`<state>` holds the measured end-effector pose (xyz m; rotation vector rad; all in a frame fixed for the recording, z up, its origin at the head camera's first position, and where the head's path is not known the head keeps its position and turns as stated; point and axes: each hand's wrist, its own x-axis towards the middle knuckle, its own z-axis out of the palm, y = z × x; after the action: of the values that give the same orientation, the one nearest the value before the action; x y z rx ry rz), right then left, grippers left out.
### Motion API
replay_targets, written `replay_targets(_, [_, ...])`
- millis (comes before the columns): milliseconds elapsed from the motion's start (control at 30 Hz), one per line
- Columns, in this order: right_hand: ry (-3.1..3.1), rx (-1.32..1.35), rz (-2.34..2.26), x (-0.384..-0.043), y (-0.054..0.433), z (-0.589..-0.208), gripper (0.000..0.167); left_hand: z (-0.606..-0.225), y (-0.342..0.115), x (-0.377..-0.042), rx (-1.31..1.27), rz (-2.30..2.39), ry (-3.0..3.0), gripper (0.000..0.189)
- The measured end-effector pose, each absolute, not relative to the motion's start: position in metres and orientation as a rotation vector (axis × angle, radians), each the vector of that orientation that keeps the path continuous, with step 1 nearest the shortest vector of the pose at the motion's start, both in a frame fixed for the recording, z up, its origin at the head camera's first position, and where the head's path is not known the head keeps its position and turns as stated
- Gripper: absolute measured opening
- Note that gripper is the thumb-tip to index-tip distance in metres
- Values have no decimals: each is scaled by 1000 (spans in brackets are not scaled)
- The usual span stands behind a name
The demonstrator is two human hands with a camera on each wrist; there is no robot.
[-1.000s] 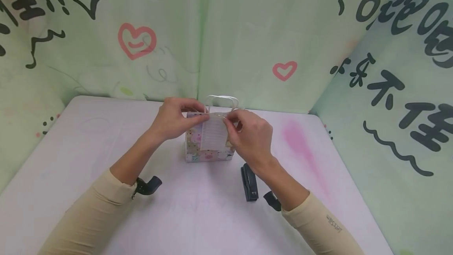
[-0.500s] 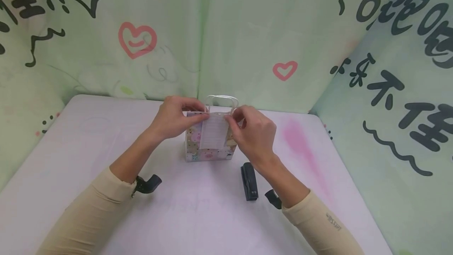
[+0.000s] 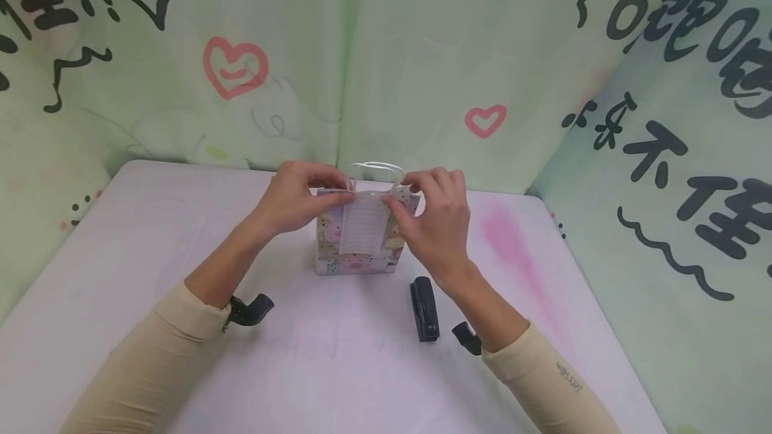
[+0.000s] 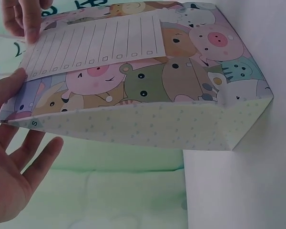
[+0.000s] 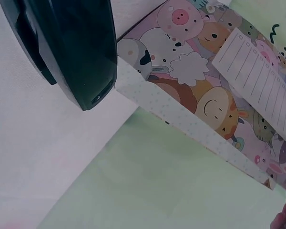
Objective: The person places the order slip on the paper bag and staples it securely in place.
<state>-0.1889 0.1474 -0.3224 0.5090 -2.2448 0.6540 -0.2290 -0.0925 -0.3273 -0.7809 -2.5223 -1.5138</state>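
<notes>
A paper gift bag [image 3: 356, 265] printed with cartoon animals stands upright, its white handles [image 3: 376, 166] raised. Against its front lies a lined paper slip [image 3: 364, 226] with small checkboxes, its top edge at the bag's rim. My left hand [image 3: 292, 201] pinches the rim and the slip's upper left corner, thumb in front, fingers behind. At the upper right corner my right hand [image 3: 440, 223] pinches too, with the thumb on the slip and the other fingers over the rim. The left wrist view shows the slip [image 4: 97, 45] flat on the bag [image 4: 186, 81].
A black stapler [image 3: 425, 309] lies on the white table [image 3: 338, 367], just below my right hand, and looms large in the right wrist view. Behind the table hangs a pale green curtain [image 3: 410, 52] with hearts. A dark wrist-camera mount [image 3: 250, 311] juts from each sleeve.
My right hand has shifted slightly right and up, its fingers spreading over the rim so the bag's upper right corner shows. The left hand keeps its pinch; the stapler has not moved.
</notes>
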Motion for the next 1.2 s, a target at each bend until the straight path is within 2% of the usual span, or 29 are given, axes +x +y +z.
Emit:
replay_targets(467, [-2292, 518, 752, -186, 150, -326, 33, -334, -98, -231, -765, -1533, -2491, 9])
replay_targets(700, [-2252, 487, 790, -168, 162, -330, 27, -342, -93, -230, -713, -1510, -2439, 9])
replay_targets(967, [-2613, 276, 656, -142, 187, -347, 14, -344, -90, -228, -676, -1511, -2412, 9])
replay_targets(1200, [-3015, 23, 523, -137, 204, -375, 27, -343, -89, -228, -665, -1518, -2403, 12])
